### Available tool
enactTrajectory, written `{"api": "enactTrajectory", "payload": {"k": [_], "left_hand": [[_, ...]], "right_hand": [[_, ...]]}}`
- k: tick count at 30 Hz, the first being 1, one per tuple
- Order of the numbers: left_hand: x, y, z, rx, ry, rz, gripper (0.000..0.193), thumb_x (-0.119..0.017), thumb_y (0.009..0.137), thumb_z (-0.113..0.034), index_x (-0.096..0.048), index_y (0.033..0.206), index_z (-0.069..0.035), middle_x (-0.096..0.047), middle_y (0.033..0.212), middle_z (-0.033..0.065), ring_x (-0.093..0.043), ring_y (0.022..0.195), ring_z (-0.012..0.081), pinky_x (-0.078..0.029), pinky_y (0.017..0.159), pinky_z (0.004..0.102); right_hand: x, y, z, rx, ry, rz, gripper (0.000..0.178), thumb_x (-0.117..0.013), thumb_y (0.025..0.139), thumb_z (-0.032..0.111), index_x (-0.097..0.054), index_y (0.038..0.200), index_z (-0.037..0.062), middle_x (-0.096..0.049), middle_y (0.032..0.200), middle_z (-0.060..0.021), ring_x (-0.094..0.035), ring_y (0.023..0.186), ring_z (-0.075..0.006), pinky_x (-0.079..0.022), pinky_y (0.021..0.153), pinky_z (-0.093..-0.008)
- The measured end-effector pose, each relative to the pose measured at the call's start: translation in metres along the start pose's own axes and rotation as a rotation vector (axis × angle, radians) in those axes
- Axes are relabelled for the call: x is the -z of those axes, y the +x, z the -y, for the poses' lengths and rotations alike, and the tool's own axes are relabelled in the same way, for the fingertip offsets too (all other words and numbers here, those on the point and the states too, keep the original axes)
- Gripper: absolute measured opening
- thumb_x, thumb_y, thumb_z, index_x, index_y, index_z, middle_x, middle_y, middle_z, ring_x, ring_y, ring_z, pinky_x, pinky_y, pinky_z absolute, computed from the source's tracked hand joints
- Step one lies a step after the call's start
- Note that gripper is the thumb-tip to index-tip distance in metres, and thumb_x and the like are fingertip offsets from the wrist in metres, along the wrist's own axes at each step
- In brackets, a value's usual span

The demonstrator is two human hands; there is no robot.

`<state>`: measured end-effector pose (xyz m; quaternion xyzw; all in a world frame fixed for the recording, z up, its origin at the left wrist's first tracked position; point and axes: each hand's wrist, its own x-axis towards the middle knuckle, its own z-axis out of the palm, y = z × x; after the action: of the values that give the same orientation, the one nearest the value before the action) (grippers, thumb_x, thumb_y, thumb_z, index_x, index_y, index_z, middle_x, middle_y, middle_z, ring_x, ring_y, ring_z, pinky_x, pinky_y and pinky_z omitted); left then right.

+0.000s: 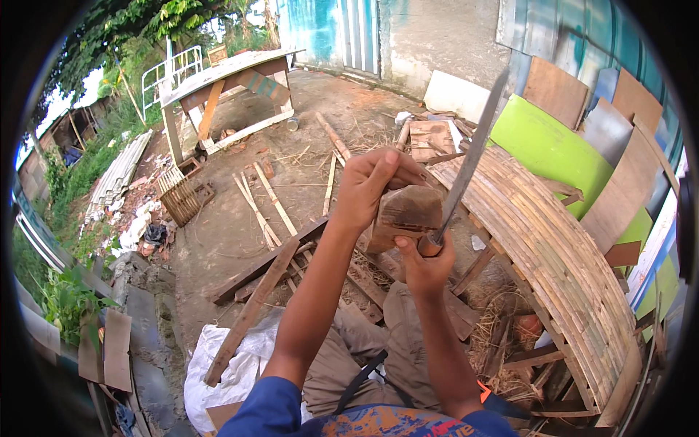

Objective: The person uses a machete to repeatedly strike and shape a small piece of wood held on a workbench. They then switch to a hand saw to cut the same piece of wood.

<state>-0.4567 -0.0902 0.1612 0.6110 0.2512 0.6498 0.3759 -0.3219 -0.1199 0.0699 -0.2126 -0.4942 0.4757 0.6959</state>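
A long machete stands almost upright, its grey blade tilting to the upper right. Around its brown wooden handle my right hand is closed, with the thumb up by the lower edge of a wooden block. That brown, rough block is gripped from its upper left by my left hand, whose fingers bend over the top. The blade's lower part passes close along the block's right side; whether they touch, I cannot tell. Both hands are in front of my body, above my lap.
A slatted bamboo panel curves along my right. Behind it lean green boards and brown sheets. Wooden planks and bamboo sticks lie before me, beside a white sack. Farther off stands a worn table.
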Motion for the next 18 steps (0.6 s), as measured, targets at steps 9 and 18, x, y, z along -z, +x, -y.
{"api": "enactTrajectory", "payload": {"k": [9, 18], "left_hand": [[-0.031, -0.084, 0.059, -0.231, 0.223, -0.414, 0.088, -0.040, 0.095, -0.076, -0.059, 0.117, 0.008, -0.067, 0.102, 0.0174, -0.065, 0.096, 0.0249, -0.050, 0.083, 0.0367], [-0.017, -0.103, 0.115, -0.439, 0.494, -0.266, 0.101, -0.084, 0.059, -0.073, -0.058, 0.120, 0.004, -0.063, 0.110, 0.0182, -0.065, 0.099, 0.0335, -0.052, 0.089, 0.0406]], "right_hand": [[0.009, -0.005, -0.004, -0.152, -0.048, -0.146, 0.029, -0.078, 0.091, 0.009, -0.059, 0.113, 0.0050, -0.055, 0.079, 0.0062, -0.053, 0.064, -0.0022, -0.043, 0.057, -0.0189], [0.025, -0.009, -0.017, -0.069, -0.029, -0.102, 0.029, -0.072, 0.097, 0.021, -0.059, 0.114, 0.0013, -0.069, 0.095, -0.0049, -0.065, 0.080, -0.0070, -0.051, 0.067, -0.0222]]}}
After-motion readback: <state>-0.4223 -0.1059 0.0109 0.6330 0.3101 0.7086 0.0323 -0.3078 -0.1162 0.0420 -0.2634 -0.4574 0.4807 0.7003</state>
